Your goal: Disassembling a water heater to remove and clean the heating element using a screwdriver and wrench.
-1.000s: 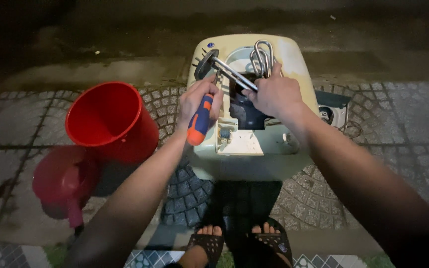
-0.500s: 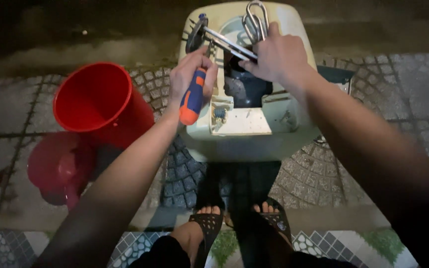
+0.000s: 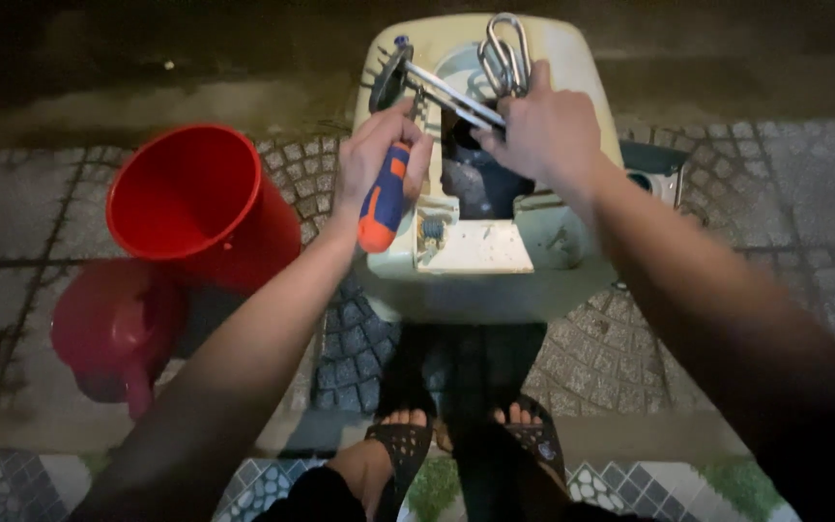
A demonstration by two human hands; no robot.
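Left hand [image 3: 379, 159] fingers wrapped round blue-and-orange-handled screwdriver [image 3: 385, 208]; right hand [image 3: 545, 130] grips looped metal heating element [image 3: 466, 82] above cream plastic heater casing [image 3: 495, 261]. Screwdriver tip could slip; element, held aloft, could twist or drop onto casing.

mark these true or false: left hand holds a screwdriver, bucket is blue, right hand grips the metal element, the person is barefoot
1. The left hand holds an orange and blue screwdriver. True.
2. The bucket is blue. False: it is red.
3. The right hand grips the metal heating element over the cream casing. True.
4. The person is barefoot. False: black sandals are on the feet.
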